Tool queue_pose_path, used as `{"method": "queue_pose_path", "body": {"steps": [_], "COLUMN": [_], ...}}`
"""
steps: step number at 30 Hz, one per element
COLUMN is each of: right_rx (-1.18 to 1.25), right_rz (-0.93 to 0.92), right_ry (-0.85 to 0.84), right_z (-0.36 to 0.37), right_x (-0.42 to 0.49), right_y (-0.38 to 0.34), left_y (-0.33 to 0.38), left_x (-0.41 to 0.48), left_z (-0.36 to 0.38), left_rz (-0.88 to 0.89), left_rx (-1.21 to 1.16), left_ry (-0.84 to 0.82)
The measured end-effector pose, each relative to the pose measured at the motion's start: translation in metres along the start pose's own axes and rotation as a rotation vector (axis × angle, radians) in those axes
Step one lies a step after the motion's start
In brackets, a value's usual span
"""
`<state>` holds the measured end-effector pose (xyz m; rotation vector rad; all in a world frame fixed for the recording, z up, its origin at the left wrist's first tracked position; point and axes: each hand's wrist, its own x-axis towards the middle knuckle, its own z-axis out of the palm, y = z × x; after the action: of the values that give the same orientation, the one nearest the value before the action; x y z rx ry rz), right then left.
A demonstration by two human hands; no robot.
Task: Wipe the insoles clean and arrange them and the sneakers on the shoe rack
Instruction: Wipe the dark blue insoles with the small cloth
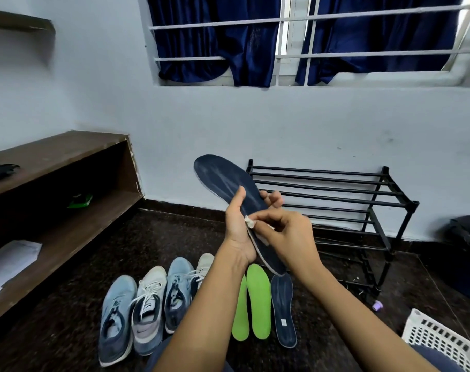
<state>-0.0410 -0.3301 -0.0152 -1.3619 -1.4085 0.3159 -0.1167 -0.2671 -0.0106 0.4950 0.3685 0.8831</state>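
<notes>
We see both forearms reaching forward from the bottom of the view and meeting at chest height in front of the shoe rack [336,189]. The left hand [238,232] holds a navy insole [226,175] tilted with its toe end up and away. The thumb lies straight along the insole's face, and the fingers [273,200] curl round the back, their tips showing at the far edge. The right hand [290,234] comes in from the right with its wrist bent, thumb and forefinger pinching a small white wad [250,222] against the insole's near edge, just beside the left palm (the other fingers are loosely curled behind it). Below the hands, on the dark speckled floor [80,264], four sneakers [148,310] stand side by side in a row, toes away from us, the rightmost partly hidden by the left forearm. Two green insoles [258,304] and a second navy insole [283,310] lie flat to their right. The black rack stands against the pale blue wall [255,124], its bars bare. A brown wooden shelf unit [67,162] runs along the left, dark blue curtains [215,44] hang in a barred window [290,38] above, a white slotted basket [438,342] sits at lower right, and a dark bag [467,237] is slumped by the wall.
</notes>
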Motion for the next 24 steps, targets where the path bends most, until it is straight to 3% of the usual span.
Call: {"method": "queue_pose_path", "body": {"steps": [5, 10, 12, 19, 24], "right_rx": [-0.027, 0.195, 0.188, 0.056, 0.178], "right_rz": [-0.079, 0.09, 0.086, -0.02, 0.126], "right_ry": [0.184, -0.06, -0.062, 0.232, 0.023], "right_z": [0.002, 0.003, 0.0, -0.005, 0.001], "right_x": [-0.011, -0.025, -0.023, -0.015, -0.029], "right_y": [0.009, 0.001, 0.002, 0.01, 0.002], "left_y": [-0.012, 0.007, 0.005, -0.025, -0.003], "left_x": [-0.003, 0.004, 0.002, -0.01, -0.004], "left_z": [0.004, -0.004, -0.003, 0.01, 0.0], "left_rz": [-0.062, 0.015, 0.016, -0.097, -0.023], "left_rx": [0.06, 0.09, 0.069, 0.099, 0.068], "left_ry": [-0.054, -0.027, -0.022, -0.075, -0.083]}}
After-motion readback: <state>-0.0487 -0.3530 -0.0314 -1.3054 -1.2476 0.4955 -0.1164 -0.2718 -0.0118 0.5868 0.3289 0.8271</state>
